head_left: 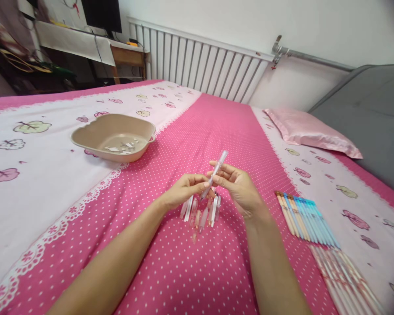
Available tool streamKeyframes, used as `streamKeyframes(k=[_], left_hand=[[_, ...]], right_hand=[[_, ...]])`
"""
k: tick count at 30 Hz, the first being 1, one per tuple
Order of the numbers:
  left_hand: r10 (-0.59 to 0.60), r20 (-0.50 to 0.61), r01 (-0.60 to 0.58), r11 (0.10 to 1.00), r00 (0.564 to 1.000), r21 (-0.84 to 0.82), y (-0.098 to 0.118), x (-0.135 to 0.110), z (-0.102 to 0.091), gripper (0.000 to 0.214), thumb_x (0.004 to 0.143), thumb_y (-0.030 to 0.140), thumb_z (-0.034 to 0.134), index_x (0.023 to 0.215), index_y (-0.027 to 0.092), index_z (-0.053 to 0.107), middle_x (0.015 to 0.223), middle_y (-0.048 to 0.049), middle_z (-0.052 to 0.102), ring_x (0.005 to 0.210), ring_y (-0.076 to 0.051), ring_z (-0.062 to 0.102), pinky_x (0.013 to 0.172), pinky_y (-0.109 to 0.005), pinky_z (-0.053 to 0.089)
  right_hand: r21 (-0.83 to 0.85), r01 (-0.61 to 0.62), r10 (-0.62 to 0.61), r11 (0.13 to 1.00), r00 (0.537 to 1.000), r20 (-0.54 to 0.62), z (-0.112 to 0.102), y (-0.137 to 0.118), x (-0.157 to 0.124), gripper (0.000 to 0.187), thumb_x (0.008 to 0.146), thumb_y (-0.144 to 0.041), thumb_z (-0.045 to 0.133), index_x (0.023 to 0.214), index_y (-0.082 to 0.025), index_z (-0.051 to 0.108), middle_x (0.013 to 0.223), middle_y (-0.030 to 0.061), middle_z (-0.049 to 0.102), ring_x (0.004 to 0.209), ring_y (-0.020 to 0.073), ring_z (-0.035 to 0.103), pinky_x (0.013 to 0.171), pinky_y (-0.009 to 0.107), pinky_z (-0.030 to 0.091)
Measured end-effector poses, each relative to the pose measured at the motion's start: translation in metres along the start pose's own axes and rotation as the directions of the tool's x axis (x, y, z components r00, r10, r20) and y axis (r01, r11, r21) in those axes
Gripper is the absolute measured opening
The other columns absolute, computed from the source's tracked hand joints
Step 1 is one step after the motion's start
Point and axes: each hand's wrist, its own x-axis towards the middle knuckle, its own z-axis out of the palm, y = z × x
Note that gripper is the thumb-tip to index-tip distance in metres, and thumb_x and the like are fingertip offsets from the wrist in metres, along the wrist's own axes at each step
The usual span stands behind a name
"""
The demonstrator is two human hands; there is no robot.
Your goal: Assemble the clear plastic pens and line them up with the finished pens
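Observation:
Over a pink dotted bedsheet (190, 262), both my hands hold one clear pen (216, 168) that slants up to the right. My left hand (184, 190) pinches its lower end and my right hand (238, 186) closes on its middle. Right under my hands lies a small pile of several clear and pink pens (202, 212). A row of blue and orange pens (304, 216) lies on the sheet to the right. A second row of pale pens (344, 278) lies nearer, at the lower right.
A beige plastic basin (114, 136) with small clear scraps inside sits on the bed at the left. A pink pillow (310, 131) lies at the right, beside a grey headboard (371, 109). A white radiator (200, 65) runs along the far wall.

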Motion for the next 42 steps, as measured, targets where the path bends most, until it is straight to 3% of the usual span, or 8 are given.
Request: streamKeyframes(k=[13,26,34,38,42], left_hand=[[0.023,-0.031,-0.027,0.992,0.999,-0.119,-0.008,0.002,-0.001,0.019,0.075,0.029,0.069,0.071,0.012,0.061,0.064,0.0003,0.061,0.059,-0.007,0.054,0.060,-0.021,0.041],[-0.008,-0.128,-0.010,0.989,0.992,-0.145,-0.008,0.004,0.000,0.028,0.064,0.028,0.078,0.065,0.012,0.055,0.061,0.0016,0.059,0.055,-0.007,0.054,0.056,-0.020,0.041],[-0.038,0.043,0.043,0.992,0.998,-0.123,0.002,0.000,0.001,0.028,0.083,0.037,0.060,0.094,0.012,0.067,0.084,-0.0087,0.069,0.069,-0.012,0.060,0.067,-0.024,0.045],[-0.066,0.103,0.080,0.987,0.992,-0.136,0.005,-0.001,0.001,0.034,0.086,0.039,0.054,0.101,0.011,0.066,0.084,-0.0110,0.070,0.070,-0.013,0.061,0.068,-0.025,0.046],[-0.082,0.090,0.092,0.989,0.993,-0.112,0.005,-0.001,0.002,0.032,0.085,0.038,0.056,0.098,0.011,0.067,0.078,-0.0091,0.069,0.067,-0.013,0.061,0.067,-0.024,0.046]], right_hand=[[-0.035,-0.037,0.037,0.999,0.999,0.006,0.006,-0.003,-0.003,0.047,0.058,-0.032,0.079,0.102,-0.020,0.067,0.077,0.0021,0.069,0.074,0.0160,0.063,0.069,0.032,0.051],[-0.013,-0.039,0.039,0.999,0.999,0.009,0.009,0.001,-0.001,0.042,0.059,-0.026,0.079,0.099,-0.020,0.068,0.079,0.0018,0.071,0.075,0.0148,0.065,0.076,0.031,0.051],[0.021,0.013,-0.013,1.000,1.000,-0.001,0.001,0.002,0.001,0.035,0.066,-0.029,0.074,0.100,-0.020,0.068,0.092,0.0053,0.071,0.085,0.0169,0.064,0.082,0.035,0.050],[0.058,0.042,-0.039,0.997,0.998,-0.053,-0.002,0.000,0.002,0.032,0.067,-0.027,0.075,0.098,-0.023,0.069,0.092,0.0042,0.071,0.092,0.0168,0.063,0.090,0.036,0.047],[0.033,0.054,-0.052,0.998,0.996,-0.072,-0.001,0.000,0.002,0.030,0.069,-0.027,0.073,0.098,-0.022,0.069,0.093,0.0051,0.071,0.094,0.0177,0.063,0.092,0.037,0.046]])
